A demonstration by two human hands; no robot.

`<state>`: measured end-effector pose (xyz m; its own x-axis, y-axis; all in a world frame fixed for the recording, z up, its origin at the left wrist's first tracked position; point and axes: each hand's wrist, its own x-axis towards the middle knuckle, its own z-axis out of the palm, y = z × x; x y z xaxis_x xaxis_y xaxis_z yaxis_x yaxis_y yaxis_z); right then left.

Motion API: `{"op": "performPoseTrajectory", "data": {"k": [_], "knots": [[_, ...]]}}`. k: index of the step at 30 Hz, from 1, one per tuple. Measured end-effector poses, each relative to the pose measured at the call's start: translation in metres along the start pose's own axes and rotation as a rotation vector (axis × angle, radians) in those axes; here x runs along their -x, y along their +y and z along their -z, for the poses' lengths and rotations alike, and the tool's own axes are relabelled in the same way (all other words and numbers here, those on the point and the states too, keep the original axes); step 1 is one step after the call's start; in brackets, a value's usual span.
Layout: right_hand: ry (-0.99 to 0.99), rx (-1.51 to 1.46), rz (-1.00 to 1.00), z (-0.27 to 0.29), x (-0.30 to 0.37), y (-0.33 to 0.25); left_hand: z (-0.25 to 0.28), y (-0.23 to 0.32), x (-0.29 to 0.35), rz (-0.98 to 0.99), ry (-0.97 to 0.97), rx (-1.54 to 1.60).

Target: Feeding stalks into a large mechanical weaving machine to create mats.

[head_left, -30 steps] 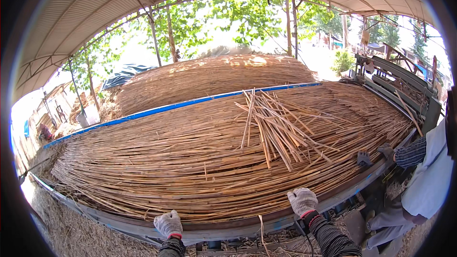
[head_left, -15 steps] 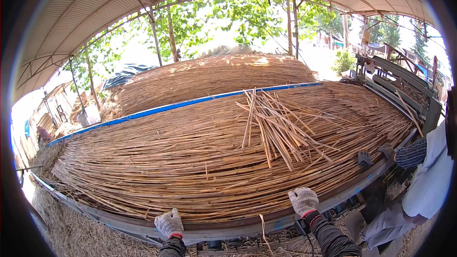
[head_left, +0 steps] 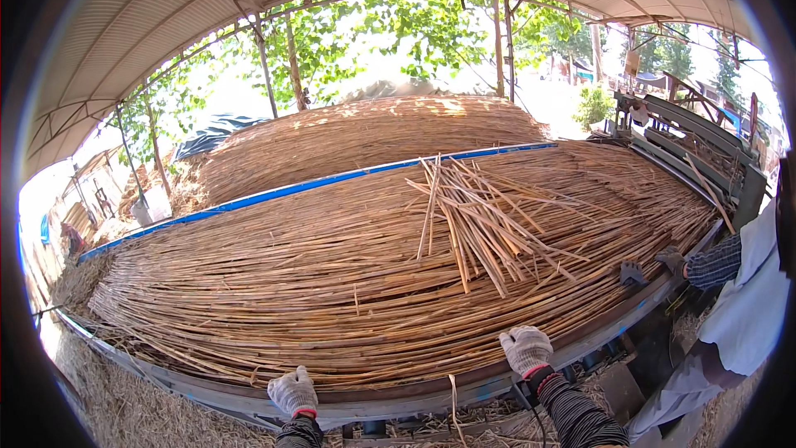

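Observation:
A broad layer of long brown reed stalks (head_left: 274,274) covers the table, lying mostly lengthwise. My left hand (head_left: 292,391), in a pale knit glove with a red cuff, is closed over the front rail (head_left: 398,398) at the reeds' near edge. Farther right along the same rail, my gloved right hand (head_left: 526,349) also has its fingers curled over the inner edge. The fingertips of both are partly hidden. Beyond my right hand, a loose pile of shorter, paler stalks (head_left: 489,224) lies crosswise on the layer.
At the right edge stands a co-worker (head_left: 750,290), with grey-gloved hands (head_left: 651,270) at the rail. A blue-edged rail (head_left: 332,187) bounds the far side. Behind it rises a large reed stack (head_left: 365,137). Green machinery (head_left: 696,145) stands at the far right.
The view has shifted slightly, so the scene sits a little farther left. Both my hands keep their places on the rail, and the stalks lie as before.

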<state>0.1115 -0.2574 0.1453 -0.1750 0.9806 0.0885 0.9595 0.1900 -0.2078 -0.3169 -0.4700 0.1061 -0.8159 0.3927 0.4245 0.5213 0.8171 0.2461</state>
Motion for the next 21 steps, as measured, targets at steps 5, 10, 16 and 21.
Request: {"op": "performPoseTrajectory", "data": {"k": [5,10,16,21], "knots": [[0.01,-0.036,0.008,0.001,0.001,0.0,-0.001,-0.002,0.0,0.002,0.009,-0.01],[-0.017,0.001,0.002,0.004,0.001,-0.001,-0.003,-0.001,0.0,0.002,0.009,-0.009],[-0.011,0.007,0.004,0.005,0.002,-0.002,-0.005,-0.005,-0.001,0.011,0.001,-0.003],[0.011,-0.009,0.001,0.0,0.0,0.0,-0.01,-0.005,-0.001,0.007,0.016,0.005]]}}
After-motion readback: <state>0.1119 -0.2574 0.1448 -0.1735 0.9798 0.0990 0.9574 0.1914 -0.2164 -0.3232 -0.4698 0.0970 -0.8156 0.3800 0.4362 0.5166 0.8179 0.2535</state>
